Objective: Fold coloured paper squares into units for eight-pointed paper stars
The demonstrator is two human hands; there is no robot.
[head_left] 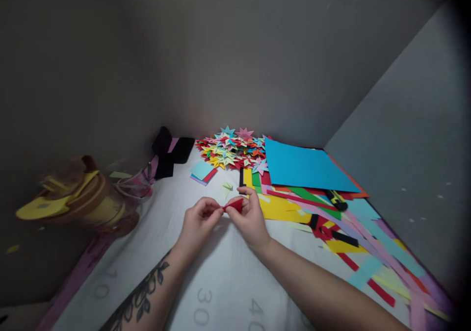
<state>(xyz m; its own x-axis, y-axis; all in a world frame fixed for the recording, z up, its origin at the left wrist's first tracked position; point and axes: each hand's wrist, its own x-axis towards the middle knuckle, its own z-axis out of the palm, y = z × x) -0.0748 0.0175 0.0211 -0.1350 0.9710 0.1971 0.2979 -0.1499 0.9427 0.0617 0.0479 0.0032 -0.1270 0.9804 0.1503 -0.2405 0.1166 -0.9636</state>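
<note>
My left hand [198,221] and my right hand [249,218] meet above the white mat [217,282] and pinch a small folded red paper piece [234,205] between their fingertips. Both hands have their fingers closed on it, the left at its left tip, the right around its right end. A small pale green folded piece [227,188] lies just beyond the hands. Farther back sits a heap of several colourful paper stars [231,150].
A blue paper sheet [303,166] tops a stack of coloured sheets and strips [331,218] at the right, with a yellow-black cutter [336,199] on it. A black object [170,155] lies at the back left. A clear container with yellow shapes [88,196] stands at the left.
</note>
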